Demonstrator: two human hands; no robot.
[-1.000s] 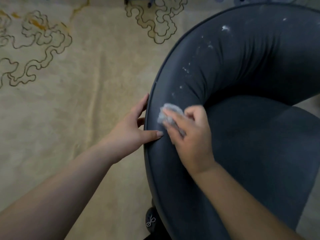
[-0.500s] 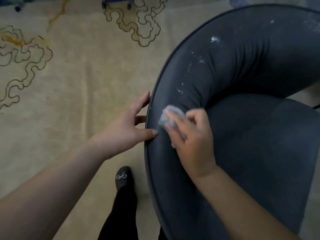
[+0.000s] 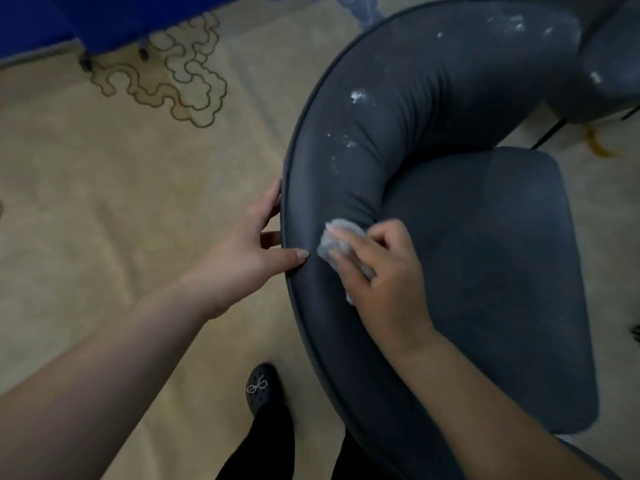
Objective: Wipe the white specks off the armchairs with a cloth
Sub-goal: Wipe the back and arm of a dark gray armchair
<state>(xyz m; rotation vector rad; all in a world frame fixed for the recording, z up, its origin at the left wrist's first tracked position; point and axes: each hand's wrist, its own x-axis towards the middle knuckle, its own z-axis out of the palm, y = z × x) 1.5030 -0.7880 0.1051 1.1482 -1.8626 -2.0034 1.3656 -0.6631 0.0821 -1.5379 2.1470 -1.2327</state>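
The cloth (image 3: 334, 242) is a small grey wad, pressed flat onto the padded backrest of the dark armchair (image 3: 485, 271), just above where the backrest meets the seat. My right hand (image 3: 384, 282) has its grip clenched around that wad, fingertips (image 3: 341, 235) bearing down on top so the fabric rubs the upholstery and does not slide loose; the rest of the cloth is bunched under my palm.

The surface directly under the grip shows no specks that I can make out. The white specks (image 3: 356, 97) lie further along the backrest, beyond my fingertips, in scattered patches up the curve, with more at the far end. I judge the wiping to be at an early stretch, most of the marks being yet untouched.

My left hand (image 3: 249, 251) holds nothing. It rests open against the outer piped edge of the backrest, just beside the cloth, thumb (image 3: 294, 254) laid over the rim. I judge it braces the chair against the rubbing pressure.

Below the grip are the patterned carpet (image 3: 104, 220) and my dark shoe (image 3: 259, 388).
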